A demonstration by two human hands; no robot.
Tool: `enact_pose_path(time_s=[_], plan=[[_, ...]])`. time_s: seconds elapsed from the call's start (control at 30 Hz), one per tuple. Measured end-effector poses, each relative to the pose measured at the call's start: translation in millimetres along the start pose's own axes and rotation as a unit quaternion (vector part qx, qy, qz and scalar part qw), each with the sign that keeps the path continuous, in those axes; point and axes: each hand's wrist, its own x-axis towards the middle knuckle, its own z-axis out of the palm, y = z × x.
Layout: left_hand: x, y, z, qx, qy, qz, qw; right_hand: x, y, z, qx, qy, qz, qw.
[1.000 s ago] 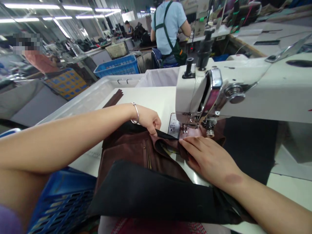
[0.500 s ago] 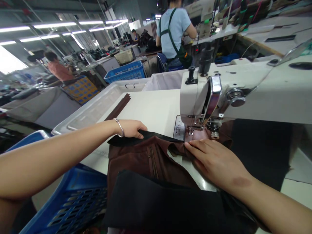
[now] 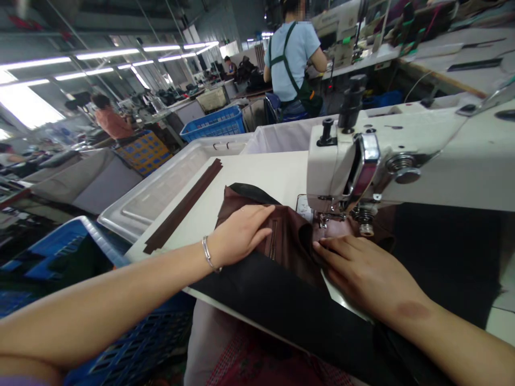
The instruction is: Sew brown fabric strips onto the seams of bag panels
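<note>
My left hand [image 3: 240, 236] lies palm down and spread, thumb apart from the fingers, across a brown leather-like piece [image 3: 295, 222] on the white table [image 3: 261, 169], a silver bracelet [image 3: 207, 254] at its wrist. My right hand [image 3: 362, 268] presses the piece's right side just beside the presser foot [image 3: 325, 217], fingers close together; its thumb is tucked out of sight, and I cannot tell whether it pinches the material. The brown piece stretches crosswise, its long axis running from a raised, folded corner beyond my left hand down and rightward to the foot of the white sewing machine [image 3: 333, 161]. Its zipper [image 3: 273, 239] points toward my lap, the near end covered by a black panel [image 3: 277, 300] that slants from my left wrist to the lower right, where it leaves the frame. The needle is too small to make out, and folds hide the seam. Left of the piece, brown strips [image 3: 183, 209] lie slantwise near a translucent plastic tray [image 3: 148, 187]. A blue basket [image 3: 137, 332] stands below my left forearm, partly covered by it. Farther off, a person in a light-blue shirt [image 3: 292, 61] sits turned away; the background at left is blurred.
</note>
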Motion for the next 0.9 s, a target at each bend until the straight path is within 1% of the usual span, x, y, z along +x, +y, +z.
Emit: enact_pose_path(time_s=[0.03, 0.1, 0.2, 0.27, 0.37, 0.47, 0.6, 0.67, 0.73, 0.8, 0.87, 0.9], plan=[[-2, -1, 10.1, -0.021, 0.01, -0.009, 1.0, 1, 0, 0, 0.002, -0.002, 0.001, 1.0], [1, -7, 24.9, -0.042, 0.029, -0.038, 0.998, 2, -1, -1, 0.001, -0.004, 0.003, 1.0], [18, -22, 32.9, -0.048, 0.061, -0.068, 0.995, 2, -1, -1, -0.002, -0.001, 0.007, 1.0], [28, -30, 32.5, -0.066, 0.07, -0.048, 0.994, 2, -1, -1, -0.001, 0.003, 0.012, 1.0], [31, -35, 31.8, -0.099, 0.052, 0.002, 0.994, 1, 0, 0, 0.004, 0.001, 0.012, 1.0], [23, -36, 34.5, -0.1, 0.041, 0.032, 0.994, 1, 0, -1, 0.001, 0.002, 0.008, 1.0], [12, -36, 39.4, -0.049, 0.062, 0.067, 0.995, 2, 0, -4, 0.007, 0.007, 0.01, 1.0], [9, -37, 39.2, -0.058, 0.059, 0.081, 0.993, 2, 0, -4, 0.01, 0.005, 0.013, 1.0], [8, -37, 36.0, -0.112, 0.052, 0.085, 0.989, 2, 1, -3, 0.013, 0.001, 0.016, 1.0], [8, -31, 29.6, -0.198, 0.047, 0.074, 0.976, 1, 1, -2, 0.019, -0.001, 0.02, 1.0], [8, -18, 21.9, -0.282, 0.035, 0.06, 0.957, 1, 1, -1, 0.024, -0.002, 0.024, 0.999], [9, -8, 18.5, -0.306, 0.021, 0.059, 0.95, 0, 1, -1, 0.026, -0.002, 0.027, 0.999]])
